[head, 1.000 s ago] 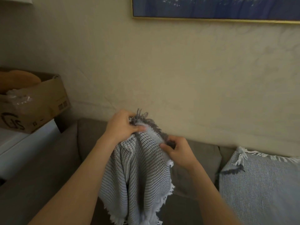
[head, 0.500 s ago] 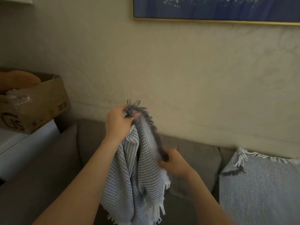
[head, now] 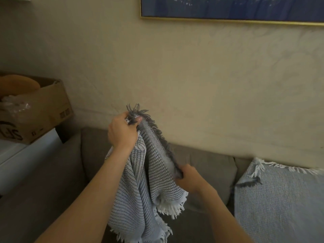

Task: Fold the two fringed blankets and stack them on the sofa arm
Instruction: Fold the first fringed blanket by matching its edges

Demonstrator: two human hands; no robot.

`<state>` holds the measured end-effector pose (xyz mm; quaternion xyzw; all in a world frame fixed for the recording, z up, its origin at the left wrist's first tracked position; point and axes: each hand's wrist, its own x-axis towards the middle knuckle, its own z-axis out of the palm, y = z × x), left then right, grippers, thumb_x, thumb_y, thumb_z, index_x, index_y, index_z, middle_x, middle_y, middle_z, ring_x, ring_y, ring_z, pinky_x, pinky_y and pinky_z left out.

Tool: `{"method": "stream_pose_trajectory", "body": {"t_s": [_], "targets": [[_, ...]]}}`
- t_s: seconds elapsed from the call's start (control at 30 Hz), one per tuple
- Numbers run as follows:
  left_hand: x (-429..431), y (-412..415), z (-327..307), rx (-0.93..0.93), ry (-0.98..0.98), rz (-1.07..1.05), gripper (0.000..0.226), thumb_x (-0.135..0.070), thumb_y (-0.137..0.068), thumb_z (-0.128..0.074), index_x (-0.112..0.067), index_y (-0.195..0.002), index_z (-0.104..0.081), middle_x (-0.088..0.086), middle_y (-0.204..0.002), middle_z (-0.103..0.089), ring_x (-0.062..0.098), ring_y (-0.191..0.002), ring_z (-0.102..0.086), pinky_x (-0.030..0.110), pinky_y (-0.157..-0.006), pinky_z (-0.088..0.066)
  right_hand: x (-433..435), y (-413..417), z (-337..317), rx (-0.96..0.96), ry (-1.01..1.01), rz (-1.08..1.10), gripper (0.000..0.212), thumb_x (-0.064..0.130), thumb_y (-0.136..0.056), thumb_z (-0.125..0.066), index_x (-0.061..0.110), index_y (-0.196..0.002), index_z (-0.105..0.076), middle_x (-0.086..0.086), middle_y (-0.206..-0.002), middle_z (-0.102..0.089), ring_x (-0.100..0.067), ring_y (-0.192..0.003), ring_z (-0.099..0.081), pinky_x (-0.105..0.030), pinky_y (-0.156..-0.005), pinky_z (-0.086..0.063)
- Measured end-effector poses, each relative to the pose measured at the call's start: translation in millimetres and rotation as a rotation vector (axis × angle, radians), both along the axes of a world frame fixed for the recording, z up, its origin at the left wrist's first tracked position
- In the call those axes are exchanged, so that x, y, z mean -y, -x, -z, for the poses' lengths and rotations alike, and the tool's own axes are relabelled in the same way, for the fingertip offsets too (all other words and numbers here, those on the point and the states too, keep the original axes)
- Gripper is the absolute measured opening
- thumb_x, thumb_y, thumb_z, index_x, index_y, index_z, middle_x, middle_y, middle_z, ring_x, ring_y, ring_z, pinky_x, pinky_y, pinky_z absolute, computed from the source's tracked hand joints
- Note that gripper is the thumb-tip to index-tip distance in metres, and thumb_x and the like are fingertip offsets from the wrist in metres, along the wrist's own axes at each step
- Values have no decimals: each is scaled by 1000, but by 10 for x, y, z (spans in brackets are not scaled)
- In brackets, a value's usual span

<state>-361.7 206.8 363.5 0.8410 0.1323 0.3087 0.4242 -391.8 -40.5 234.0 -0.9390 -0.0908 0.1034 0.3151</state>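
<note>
The left hand (head: 122, 132) is gripping the dark-fringed corner of the striped blanket (head: 138, 186), while the right hand (head: 190, 179), lower and to its right, is pinching the same edge. The cloth is hanging below both hands; the second blanket (head: 280, 199) is lying right of the right hand.

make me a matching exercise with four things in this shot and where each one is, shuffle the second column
Things
1. striped blanket
2. pale blue blanket
3. cardboard box
4. framed picture

Places
a. hanging on the wall, top right
b. held up by the left hand and the right hand
c. lying on the sofa, at the right
d. on a white surface, far left

Pairs: 1-b, 2-c, 3-d, 4-a
</note>
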Motion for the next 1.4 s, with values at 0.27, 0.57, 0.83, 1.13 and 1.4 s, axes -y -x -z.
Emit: {"method": "stream_pose_trajectory", "body": {"t_s": [0.27, 0.57, 0.83, 1.13, 1.4], "targets": [[5, 13, 24, 37, 54, -4, 20, -51, -92, -78, -36, -85, -67, -4, -90, -76, 25, -86, -72, 45, -76, -59, 11, 68, -112, 172, 393, 249, 24, 16, -79, -58, 22, -65, -40, -7, -80, -59, -35, -111, -60, -51, -107, -38], [16, 120, 261, -82, 167, 150, 22, -43, -90, -82, -23, -86, -75, -10, -78, -72, 12, -78, -69, 34, -74, -52, 25, 128, -330, 197, -549, 451, 28, 4, -96, -48, 16, -71, -49, 6, -56, -35, -13, -54, -27, -34, -56, -24], [144, 249, 647, -209, 220, 303, 14, -37, -94, -79, -25, -87, -76, -13, -82, -75, 6, -81, -70, 36, -79, -57, 150, 113, -641, 336, -375, 405, 34, 19, -105, -60, 19, -74, -46, 4, -57, -44, -6, -44, -37, -19, -48, -31], [320, 93, 608, -194, 224, 366, 19, -35, -94, -80, -16, -90, -79, -2, -85, -77, 13, -81, -72, 34, -75, -56, 75, 196, -1240, 1012, -536, 683, 16, -5, -95, -49, 8, -88, -45, -5, -90, -49, -10, -73, -44, -25, -65, -34], [464, 98, 494, -282, 37, 768, 30, -22, -98, -76, -21, -68, -72, -8, -62, -71, 1, -62, -63, 29, -61, -43, -85, 348, -817, 471, -463, 200, 79, 6, -85, -64, 43, -153, -46, 1, -98, -75, -7, -58, -60, -26, -59, -50]]}}
